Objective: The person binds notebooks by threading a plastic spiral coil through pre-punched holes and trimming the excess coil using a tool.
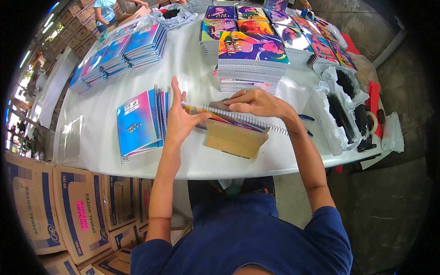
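Note:
In front of me, a spiral notebook (236, 118) leans on a brown cardboard stand (236, 141), its coil edge facing up. The coil (279, 129) sticks out past the notebook's right end. My right hand (259, 103) is closed over the coil edge, fingers curled on it. My left hand (181, 120) is open at the notebook's left end, fingers pointing up and the thumb stretched toward the pages. Left of it lie several blue and pink spiral notebooks (137, 121), some with loose coil ends showing.
Stacks of unbound colourful notebooks (252, 50) stand at the far middle. Blue bound stacks (142, 39) sit far left. A white-wrapped box of black coils (339, 114) is at right, near blue pliers (306, 118). Cartons (78, 206) crowd the lower left. Another person (105, 13) stands far left.

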The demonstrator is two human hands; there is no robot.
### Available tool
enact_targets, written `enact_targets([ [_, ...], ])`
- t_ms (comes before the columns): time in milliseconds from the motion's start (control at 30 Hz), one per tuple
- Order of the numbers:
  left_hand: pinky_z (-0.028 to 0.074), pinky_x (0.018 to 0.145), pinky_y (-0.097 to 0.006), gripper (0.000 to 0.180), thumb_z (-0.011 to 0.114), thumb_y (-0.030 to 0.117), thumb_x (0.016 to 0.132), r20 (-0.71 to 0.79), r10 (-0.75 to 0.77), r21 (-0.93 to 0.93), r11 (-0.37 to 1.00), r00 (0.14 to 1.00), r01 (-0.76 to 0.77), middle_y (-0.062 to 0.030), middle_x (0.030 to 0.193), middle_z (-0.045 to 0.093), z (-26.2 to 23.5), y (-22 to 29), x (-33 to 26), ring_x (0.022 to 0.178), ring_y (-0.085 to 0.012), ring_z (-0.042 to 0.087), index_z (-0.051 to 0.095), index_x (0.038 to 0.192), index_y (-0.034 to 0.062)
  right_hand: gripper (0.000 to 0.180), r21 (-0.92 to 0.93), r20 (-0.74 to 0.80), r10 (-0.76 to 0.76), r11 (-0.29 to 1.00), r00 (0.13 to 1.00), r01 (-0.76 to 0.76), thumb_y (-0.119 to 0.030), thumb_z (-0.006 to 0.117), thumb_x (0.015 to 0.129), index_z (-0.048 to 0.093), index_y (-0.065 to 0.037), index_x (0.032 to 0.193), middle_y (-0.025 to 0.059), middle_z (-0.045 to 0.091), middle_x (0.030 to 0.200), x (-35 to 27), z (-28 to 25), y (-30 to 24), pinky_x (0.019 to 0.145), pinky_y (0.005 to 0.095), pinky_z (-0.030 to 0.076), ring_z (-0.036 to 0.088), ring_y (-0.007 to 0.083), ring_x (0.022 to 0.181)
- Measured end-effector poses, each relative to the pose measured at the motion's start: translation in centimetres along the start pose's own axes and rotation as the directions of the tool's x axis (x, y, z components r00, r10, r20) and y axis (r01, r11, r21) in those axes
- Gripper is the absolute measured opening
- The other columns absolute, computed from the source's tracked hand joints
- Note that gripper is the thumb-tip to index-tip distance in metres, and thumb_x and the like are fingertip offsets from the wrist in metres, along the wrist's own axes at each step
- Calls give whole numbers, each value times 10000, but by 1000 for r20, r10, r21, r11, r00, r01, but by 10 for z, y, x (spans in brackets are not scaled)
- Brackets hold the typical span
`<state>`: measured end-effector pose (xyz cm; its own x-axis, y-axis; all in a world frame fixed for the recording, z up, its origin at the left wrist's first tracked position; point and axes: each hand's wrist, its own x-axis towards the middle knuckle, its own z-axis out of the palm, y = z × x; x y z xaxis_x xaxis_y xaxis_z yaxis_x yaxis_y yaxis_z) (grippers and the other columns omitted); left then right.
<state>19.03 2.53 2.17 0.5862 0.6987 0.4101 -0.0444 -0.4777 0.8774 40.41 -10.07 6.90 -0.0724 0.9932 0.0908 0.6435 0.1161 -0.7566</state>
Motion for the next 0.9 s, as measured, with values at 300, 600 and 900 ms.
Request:
enact_targets([
  [300,385,1080,-327,1093,842,52,703,83,-159,-457,871,984,179,-227,1514,326,25,-5,-17,1420,-291,306,149,1544,119,425,300,-3,79,951,997,-75,-378,650,897,720,16,1042,168,695,1068,-9,-10,12,852,343,496,637,237,981],
  [600,413,1022,-302,916,706,-26,819,83,-196,-510,834,977,211,-218,1462,424,22,-5,-20,1324,-247,459,174,1548,132,505,321,15,-29,947,999,22,-439,651,886,700,16,1100,195,678,1136,-9,-4,-2,866,340,481,628,247,986],
  [900,491,930,-288,947,752,65,822,104,-199,-534,816,975,223,-212,1461,423,20,-4,-21,1202,-196,529,152,1550,144,485,62,19,-34,998,999,33,-407,630,905,700,45,1068,151,713,994,7,2,12,829,359,495,653,252,915],
])
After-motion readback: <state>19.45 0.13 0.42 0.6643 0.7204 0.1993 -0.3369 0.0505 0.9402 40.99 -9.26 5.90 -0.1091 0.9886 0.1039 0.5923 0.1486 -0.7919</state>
